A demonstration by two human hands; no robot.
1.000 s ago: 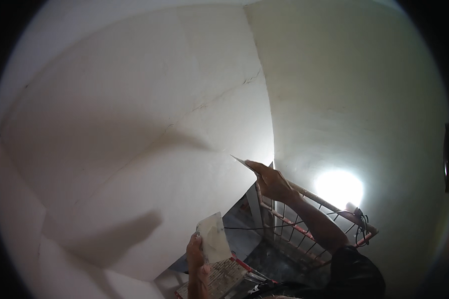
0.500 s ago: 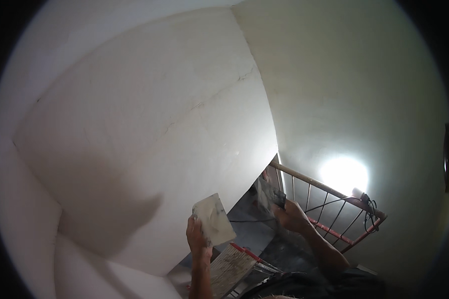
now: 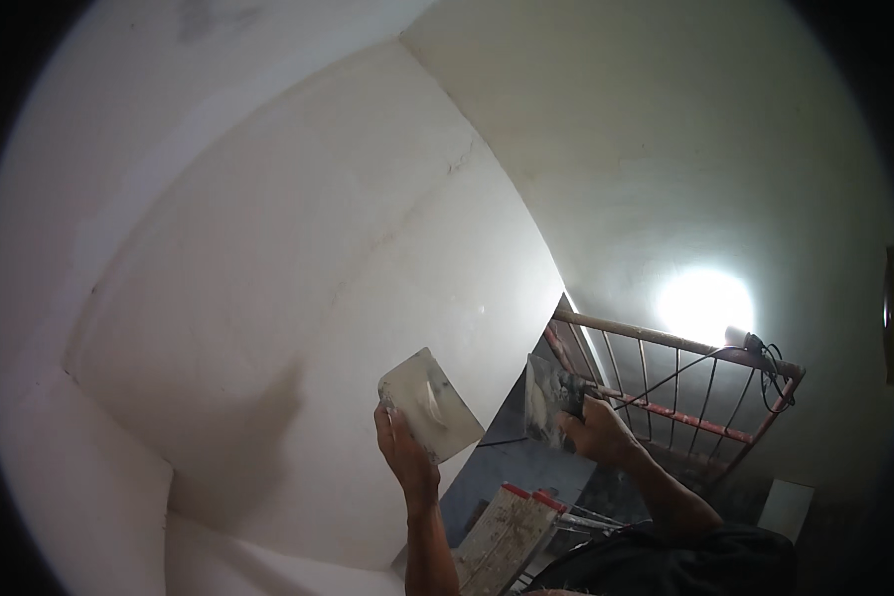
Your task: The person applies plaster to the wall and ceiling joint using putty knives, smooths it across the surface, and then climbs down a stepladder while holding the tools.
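My left hand (image 3: 407, 459) is closed on the edge of a pale rectangular plastering hawk (image 3: 452, 417), tilted up in front of the wall. A small ridge of whitish plaster (image 3: 430, 400) lies on its face. To the right, my right hand (image 3: 602, 433) grips the dark handle of a plastering trowel (image 3: 542, 397), its blade smeared with grey-white material. The trowel stands a short way from the hawk, not touching it. Beyond both tools rises a white plastered wall (image 3: 268, 248) with a thin crack (image 3: 457, 159) near its upper right.
A reddish metal rail frame (image 3: 666, 340) stands to the right, with a bright work lamp (image 3: 707, 306) and a looped black cable (image 3: 780, 382) at its top. Below my hands is a stained plank-like platform (image 3: 507, 541) with red ends. A second wall (image 3: 666, 179) meets the first at a corner.
The view has shifted, so the rail frame and lamp sit further right and higher. The hawk is raised and turned a little. Both hands keep their grip.
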